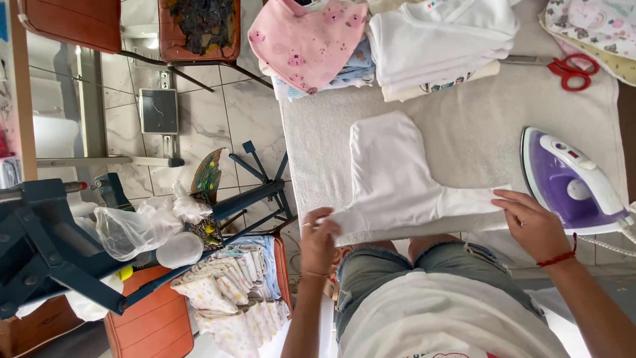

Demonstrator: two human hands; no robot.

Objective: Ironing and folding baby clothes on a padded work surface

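Note:
A small white garment (397, 176) lies flat on the towel-covered ironing board (464, 126). My left hand (320, 238) pinches its near left corner at the board's edge. My right hand (533, 222), with a red thread bracelet on the wrist, presses flat on the garment's near right end. A purple and white iron (573, 185) rests on the board just right of my right hand, its cord trailing off the right edge.
Folded white clothes (440, 36), a pink patterned bib (308, 40) and red-handled scissors (573, 69) sit at the board's far side. On the left, an orange chair (152, 325) holds folded patterned cloths (232, 292); a plastic bag (136, 229) lies on a blue frame.

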